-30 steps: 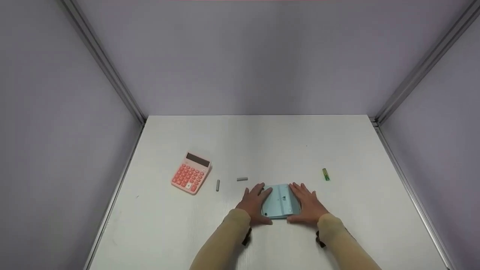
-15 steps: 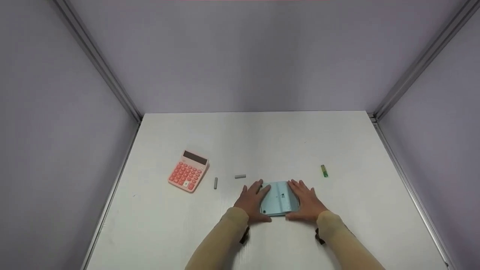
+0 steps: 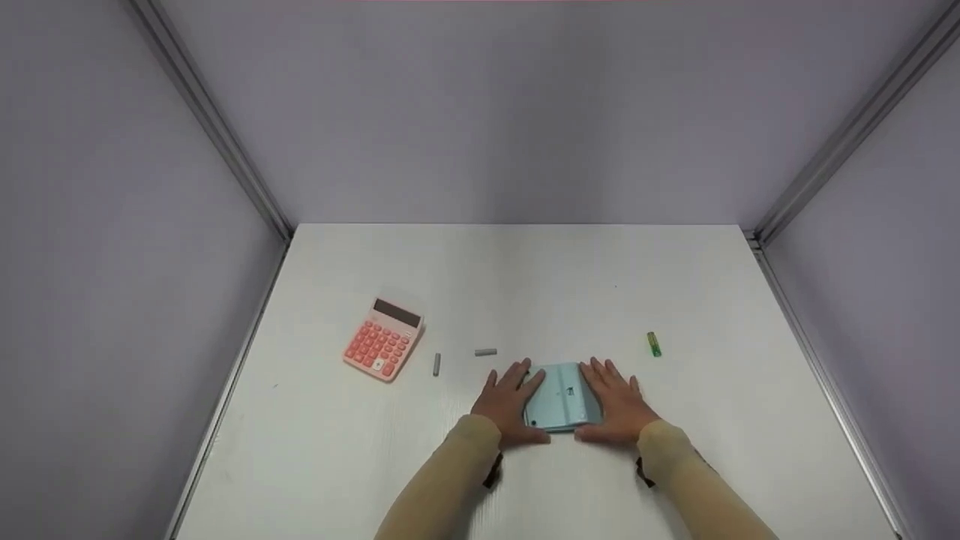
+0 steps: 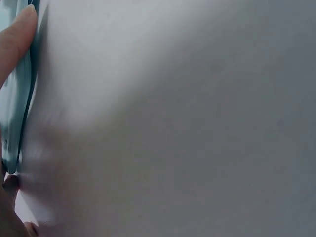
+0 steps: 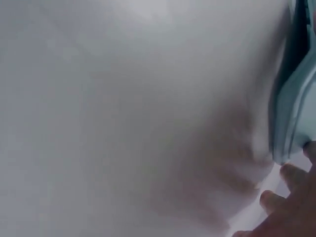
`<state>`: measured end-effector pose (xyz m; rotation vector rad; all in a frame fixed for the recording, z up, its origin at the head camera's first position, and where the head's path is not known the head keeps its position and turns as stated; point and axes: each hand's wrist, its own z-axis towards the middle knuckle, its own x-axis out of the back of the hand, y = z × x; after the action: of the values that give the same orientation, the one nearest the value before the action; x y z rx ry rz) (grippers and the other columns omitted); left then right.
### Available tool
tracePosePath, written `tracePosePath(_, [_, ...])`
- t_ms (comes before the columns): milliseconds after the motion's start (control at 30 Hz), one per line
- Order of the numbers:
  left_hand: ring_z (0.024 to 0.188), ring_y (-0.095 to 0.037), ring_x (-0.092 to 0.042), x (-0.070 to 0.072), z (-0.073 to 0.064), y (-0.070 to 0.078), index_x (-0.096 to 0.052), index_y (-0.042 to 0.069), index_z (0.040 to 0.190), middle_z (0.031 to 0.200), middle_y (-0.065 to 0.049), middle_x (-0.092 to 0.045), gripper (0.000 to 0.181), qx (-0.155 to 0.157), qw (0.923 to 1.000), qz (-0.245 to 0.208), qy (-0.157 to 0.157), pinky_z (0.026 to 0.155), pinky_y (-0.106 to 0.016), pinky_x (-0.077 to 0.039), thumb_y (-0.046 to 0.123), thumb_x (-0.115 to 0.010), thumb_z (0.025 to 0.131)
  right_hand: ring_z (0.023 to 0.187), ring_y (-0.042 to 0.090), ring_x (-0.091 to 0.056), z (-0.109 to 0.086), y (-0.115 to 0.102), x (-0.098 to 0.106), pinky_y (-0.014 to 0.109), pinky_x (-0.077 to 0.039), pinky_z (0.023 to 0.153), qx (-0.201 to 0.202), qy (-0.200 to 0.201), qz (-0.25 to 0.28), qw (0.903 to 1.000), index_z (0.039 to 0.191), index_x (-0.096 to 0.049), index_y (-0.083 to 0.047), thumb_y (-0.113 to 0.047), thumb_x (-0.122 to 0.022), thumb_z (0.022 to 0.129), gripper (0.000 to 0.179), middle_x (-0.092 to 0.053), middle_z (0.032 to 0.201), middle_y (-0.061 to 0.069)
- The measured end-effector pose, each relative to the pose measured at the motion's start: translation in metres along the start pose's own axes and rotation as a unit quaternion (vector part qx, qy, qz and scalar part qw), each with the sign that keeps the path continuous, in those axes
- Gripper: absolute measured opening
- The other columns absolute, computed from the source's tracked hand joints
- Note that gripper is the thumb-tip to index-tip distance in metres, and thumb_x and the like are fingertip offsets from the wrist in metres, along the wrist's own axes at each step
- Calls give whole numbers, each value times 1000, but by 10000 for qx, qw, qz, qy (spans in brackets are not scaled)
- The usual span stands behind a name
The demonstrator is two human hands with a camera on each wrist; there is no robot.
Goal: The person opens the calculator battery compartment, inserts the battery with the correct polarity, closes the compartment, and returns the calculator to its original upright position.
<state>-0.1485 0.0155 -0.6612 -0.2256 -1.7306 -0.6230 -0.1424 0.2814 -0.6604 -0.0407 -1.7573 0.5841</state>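
Observation:
A light-blue device (image 3: pixel 551 397), which looks like a calculator lying back side up, rests on the white table between both hands. My left hand (image 3: pixel 510 409) holds its left side, thumb along the near edge and fingers toward the far corner. My right hand (image 3: pixel 619 409) holds the right side in much the same way. In the left wrist view the thumb (image 4: pixel 17 42) touches the edge of the calculator (image 4: pixel 17 103). The right wrist view catches part of the calculator (image 5: pixel 291 108) with fingertips near its corner. Its underside is hidden.
Left of the hands lies a pink calculator (image 3: pixel 384 340), keys up. Two grey batteries (image 3: pixel 436 364) lie between it and the light-blue one. A green battery (image 3: pixel 654 344) is at the right. Grey walls (image 3: pixel 480 112) enclose the table (image 3: pixel 345 465) at the back and sides.

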Motion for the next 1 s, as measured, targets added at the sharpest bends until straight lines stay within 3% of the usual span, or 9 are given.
tracePosePath(200, [147,-21,-12,6,-2,5,-18,29,155,161,-2,-13,110,-6,10000,-74,-26,116,-49,-14,78,-64,67,145,36,-14,1,-12,9,73,-12,105,114,275,49,9995,154,-25,-20,-74,-66,69,109,-21,158,11])
tracePosePath(333, [147,-22,-12,12,-3,6,-18,29,155,161,-3,-13,110,-18,9998,-184,-80,116,-50,-14,76,-66,68,143,34,-23,3,-18,14,67,-17,108,-60,438,213,9988,152,-30,-18,-65,-63,80,93,-31,155,10])
tracePosePath(500, [147,-21,-8,-1,2,2,-14,31,155,162,0,-9,112,-11,9998,-161,-92,117,-51,-11,81,-61,66,133,31,-41,4,-22,18,55,-29,109,-57,614,312,9976,145,-43,-10,-50,-63,88,72,-49,142,11])
tracePosePath(667, [147,-19,-8,-13,6,-3,-12,35,155,161,2,-9,114,-8,10000,-57,18,117,-50,-11,86,-56,63,125,31,-49,8,-26,20,53,-34,106,-115,740,244,9969,136,-54,-8,-40,-65,89,57,-57,132,10])
tracePosePath(1000, [147,-17,-7,-16,10,-5,-8,38,154,162,4,-7,114,10,10000,5,-4,117,-49,-11,89,-52,63,121,34,-50,15,-34,18,63,-32,102,-440,982,-15,9942,129,-60,-6,-38,-68,86,54,-58,126,13])
